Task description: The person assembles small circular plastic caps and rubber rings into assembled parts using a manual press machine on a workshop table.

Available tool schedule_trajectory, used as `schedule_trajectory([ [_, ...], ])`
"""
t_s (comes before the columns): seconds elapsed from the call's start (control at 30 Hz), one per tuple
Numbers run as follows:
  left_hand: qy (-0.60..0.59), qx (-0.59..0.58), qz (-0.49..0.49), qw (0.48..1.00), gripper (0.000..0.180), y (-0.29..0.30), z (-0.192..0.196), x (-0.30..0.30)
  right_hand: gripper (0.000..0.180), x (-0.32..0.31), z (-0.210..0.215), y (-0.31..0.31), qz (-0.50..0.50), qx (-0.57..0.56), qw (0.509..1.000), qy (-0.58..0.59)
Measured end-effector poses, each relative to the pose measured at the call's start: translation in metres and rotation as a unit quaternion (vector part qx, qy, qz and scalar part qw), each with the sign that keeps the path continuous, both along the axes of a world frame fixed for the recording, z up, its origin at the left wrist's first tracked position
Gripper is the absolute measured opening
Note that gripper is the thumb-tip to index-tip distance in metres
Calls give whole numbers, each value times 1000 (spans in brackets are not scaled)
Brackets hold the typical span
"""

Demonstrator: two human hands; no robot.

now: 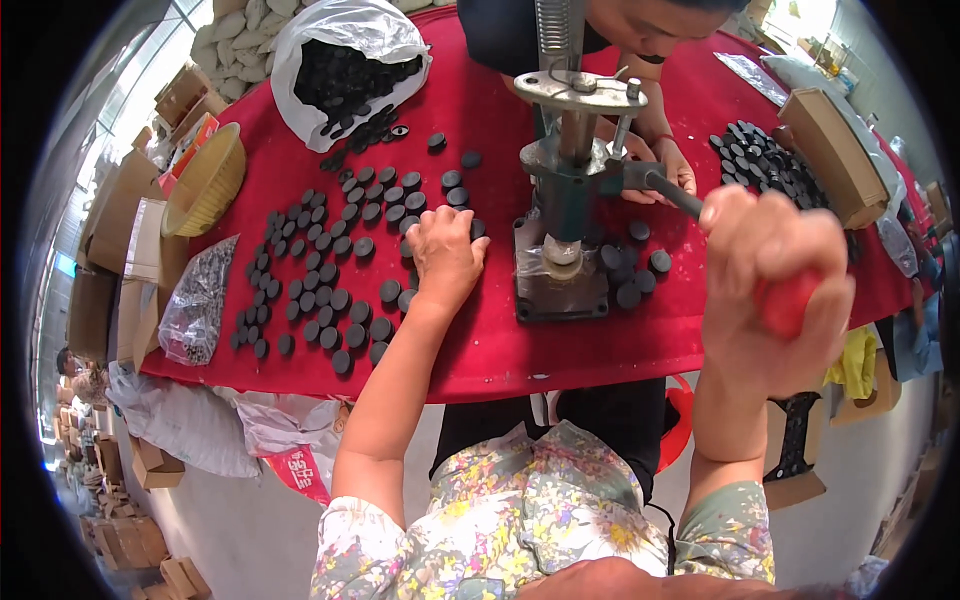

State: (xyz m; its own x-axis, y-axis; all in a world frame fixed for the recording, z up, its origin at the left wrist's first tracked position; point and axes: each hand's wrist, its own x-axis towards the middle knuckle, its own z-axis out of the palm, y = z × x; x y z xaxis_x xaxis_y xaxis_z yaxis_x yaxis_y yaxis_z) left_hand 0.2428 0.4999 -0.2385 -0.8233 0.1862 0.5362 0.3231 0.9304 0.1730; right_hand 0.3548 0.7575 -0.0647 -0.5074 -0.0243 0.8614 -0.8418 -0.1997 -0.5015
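At the centre of the red-covered counter [480, 350] stands a hand press [565, 200], a metal post with a spring at its top on a flat grey base plate. Its dark lever runs out to the right and ends in a red knob [790, 300], around which the right hand [770, 290] is clenched, well off to the right of the press base. The left hand [443, 255] lies palm down just left of the base, fingers curled over small black discs [330, 270]; whether it grips one I cannot tell. These discs are round, flat and matt black, spread in loose rows across the cloth to the left of that hand, with a few more lying on and beside the base plate. Behind them a white bag [345, 60] spills more discs. A yellow basket [205, 180] sits at the counter's left edge, with a clear bag of small metal parts [195, 305] below it. Across the counter another person's hand [665, 165] rests by the press.
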Motion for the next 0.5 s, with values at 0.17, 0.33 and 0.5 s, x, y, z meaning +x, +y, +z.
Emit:
schedule_trajectory([
  [0.17, -35, -22, -13, 999, 38, -1, 4, -7, 43, -28, 31, 3, 56, -37, 997, -35],
  [0.33, -109, -38, -96, 989, 34, -20, 13, -3, 46, -55, 51, 5, 49, -78, 992, -90],
  [0.5, -91, -68, -118, 986, 30, -24, 15, 18, 43, -61, 54, 4, 61, -75, 991, -97],
])
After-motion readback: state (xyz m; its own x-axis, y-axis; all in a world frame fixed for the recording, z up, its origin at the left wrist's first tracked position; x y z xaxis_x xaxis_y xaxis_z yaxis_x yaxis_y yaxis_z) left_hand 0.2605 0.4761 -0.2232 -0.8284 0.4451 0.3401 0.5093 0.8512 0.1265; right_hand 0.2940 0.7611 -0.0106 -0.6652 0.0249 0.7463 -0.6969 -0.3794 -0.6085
